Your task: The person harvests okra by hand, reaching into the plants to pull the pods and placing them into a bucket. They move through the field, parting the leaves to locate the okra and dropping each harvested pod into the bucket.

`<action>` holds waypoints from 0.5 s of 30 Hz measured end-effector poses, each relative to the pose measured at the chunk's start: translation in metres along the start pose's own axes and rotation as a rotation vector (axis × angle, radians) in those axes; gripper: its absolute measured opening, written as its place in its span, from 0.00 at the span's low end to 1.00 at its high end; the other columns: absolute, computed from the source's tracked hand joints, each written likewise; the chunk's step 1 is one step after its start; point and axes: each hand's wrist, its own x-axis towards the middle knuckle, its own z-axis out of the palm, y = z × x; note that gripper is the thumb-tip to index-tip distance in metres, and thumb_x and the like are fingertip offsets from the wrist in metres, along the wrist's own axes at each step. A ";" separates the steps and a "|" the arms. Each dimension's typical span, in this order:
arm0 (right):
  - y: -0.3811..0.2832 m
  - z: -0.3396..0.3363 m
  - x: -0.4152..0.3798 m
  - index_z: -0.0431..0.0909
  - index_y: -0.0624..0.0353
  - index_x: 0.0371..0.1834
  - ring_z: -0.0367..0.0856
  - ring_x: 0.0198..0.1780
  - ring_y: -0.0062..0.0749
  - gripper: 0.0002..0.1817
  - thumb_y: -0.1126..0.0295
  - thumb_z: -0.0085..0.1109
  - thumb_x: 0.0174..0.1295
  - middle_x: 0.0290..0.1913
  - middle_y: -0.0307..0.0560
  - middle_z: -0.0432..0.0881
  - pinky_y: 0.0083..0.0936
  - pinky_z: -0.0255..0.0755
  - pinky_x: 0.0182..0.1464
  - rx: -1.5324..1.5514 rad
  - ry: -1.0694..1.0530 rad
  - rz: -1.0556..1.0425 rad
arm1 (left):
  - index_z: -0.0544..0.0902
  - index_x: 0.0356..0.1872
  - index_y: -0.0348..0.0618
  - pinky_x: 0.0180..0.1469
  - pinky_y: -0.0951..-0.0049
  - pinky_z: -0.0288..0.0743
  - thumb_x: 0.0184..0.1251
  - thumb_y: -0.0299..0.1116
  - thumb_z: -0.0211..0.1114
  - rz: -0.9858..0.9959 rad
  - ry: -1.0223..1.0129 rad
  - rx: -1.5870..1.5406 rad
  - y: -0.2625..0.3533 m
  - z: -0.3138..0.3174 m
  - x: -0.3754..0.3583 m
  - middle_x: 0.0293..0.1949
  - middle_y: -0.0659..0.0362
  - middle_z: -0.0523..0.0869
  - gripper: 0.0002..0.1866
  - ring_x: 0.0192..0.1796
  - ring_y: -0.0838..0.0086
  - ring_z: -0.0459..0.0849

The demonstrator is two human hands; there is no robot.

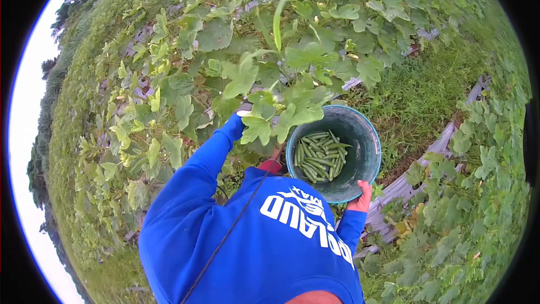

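Note:
My right hand point(363, 195) is closed on the rim of a round teal bucket point(364, 142), which tilts so its inside faces me. Many green okra pods point(320, 157) lie in a heap at the bottom of it. On the left, my left hand point(245, 114) reaches in among the leaves of an okra plant point(304, 110). Leaves cover most of that hand, so its fingers and anything in them are hidden. A long green okra pod point(277, 24) stands upright on the plant above it.
Leafy okra plants spread ahead and to both sides. Beyond the bucket runs a grassy strip point(433, 87), bordered on the right by grey plastic sheeting point(394, 194). A thin dark cord point(225, 237) crosses my blue sweatshirt point(242, 219). Trees stand at the far left.

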 end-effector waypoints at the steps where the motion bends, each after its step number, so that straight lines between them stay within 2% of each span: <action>1: -0.004 0.000 0.000 0.73 0.60 0.51 0.77 0.48 0.35 0.20 0.72 0.58 0.52 0.47 0.45 0.79 0.33 0.71 0.55 -0.016 -0.005 -0.006 | 0.80 0.47 0.41 0.45 0.69 0.75 0.58 0.38 0.62 0.002 0.003 0.002 0.000 -0.014 0.010 0.39 0.53 0.85 0.17 0.41 0.68 0.83; 4: -0.012 0.002 0.004 0.71 0.60 0.53 0.76 0.48 0.34 0.22 0.73 0.58 0.51 0.48 0.45 0.77 0.32 0.70 0.54 -0.057 -0.032 -0.010 | 0.82 0.42 0.40 0.37 0.69 0.76 0.63 0.35 0.57 0.695 0.227 0.676 -0.013 -0.072 0.077 0.34 0.52 0.85 0.12 0.35 0.69 0.84; 5: -0.016 0.004 0.007 0.71 0.60 0.54 0.76 0.49 0.34 0.23 0.73 0.58 0.51 0.48 0.45 0.77 0.32 0.70 0.54 -0.085 -0.044 -0.011 | 0.82 0.35 0.38 0.35 0.69 0.76 0.64 0.35 0.54 0.702 0.494 0.702 0.051 -0.010 0.026 0.31 0.52 0.84 0.11 0.32 0.68 0.83; 6: -0.018 0.006 0.011 0.71 0.60 0.54 0.76 0.49 0.34 0.23 0.73 0.58 0.51 0.48 0.45 0.77 0.32 0.70 0.54 -0.098 -0.057 -0.006 | 0.81 0.33 0.36 0.37 0.70 0.75 0.66 0.34 0.52 0.874 0.633 0.713 0.080 0.016 0.015 0.31 0.54 0.83 0.13 0.32 0.69 0.82; 8: -0.019 0.010 0.020 0.70 0.61 0.56 0.75 0.49 0.34 0.25 0.73 0.58 0.51 0.49 0.45 0.77 0.32 0.70 0.55 -0.145 -0.128 0.001 | 0.81 0.34 0.33 0.46 0.66 0.75 0.73 0.52 0.45 0.945 0.452 0.630 0.149 0.068 -0.023 0.34 0.51 0.84 0.28 0.40 0.66 0.83; 9: -0.019 0.013 0.025 0.70 0.61 0.56 0.75 0.49 0.34 0.25 0.73 0.58 0.51 0.49 0.45 0.77 0.32 0.70 0.55 -0.159 -0.139 0.008 | 0.81 0.34 0.33 0.46 0.66 0.75 0.73 0.52 0.45 0.942 0.471 0.626 0.167 0.091 -0.034 0.34 0.51 0.84 0.28 0.40 0.66 0.83; 11: -0.018 0.025 0.034 0.70 0.62 0.57 0.76 0.50 0.35 0.26 0.73 0.59 0.51 0.49 0.46 0.77 0.32 0.70 0.56 -0.186 -0.167 0.037 | 0.82 0.38 0.35 0.50 0.63 0.74 0.73 0.52 0.49 0.881 0.182 0.485 0.190 0.128 -0.051 0.37 0.49 0.84 0.27 0.43 0.61 0.83; 12: -0.018 0.034 0.039 0.70 0.62 0.57 0.76 0.50 0.35 0.26 0.73 0.59 0.51 0.49 0.46 0.77 0.32 0.70 0.56 -0.197 -0.179 0.040 | 0.82 0.38 0.35 0.50 0.63 0.74 0.73 0.52 0.49 0.884 0.199 0.481 0.195 0.145 -0.059 0.37 0.49 0.84 0.27 0.43 0.61 0.83; 14: -0.015 0.053 0.050 0.69 0.63 0.57 0.77 0.50 0.35 0.26 0.73 0.59 0.51 0.50 0.47 0.78 0.32 0.70 0.56 -0.188 -0.209 0.089 | 0.83 0.37 0.38 0.48 0.65 0.75 0.71 0.47 0.55 0.502 -0.072 0.822 0.201 0.164 -0.067 0.38 0.50 0.84 0.20 0.42 0.61 0.83; 15: -0.011 0.057 0.058 0.70 0.63 0.56 0.77 0.50 0.36 0.25 0.73 0.59 0.52 0.49 0.48 0.79 0.33 0.71 0.55 -0.197 -0.213 0.083 | 0.83 0.37 0.38 0.48 0.65 0.75 0.71 0.47 0.55 0.503 -0.065 0.814 0.205 0.155 -0.059 0.38 0.50 0.84 0.20 0.42 0.61 0.83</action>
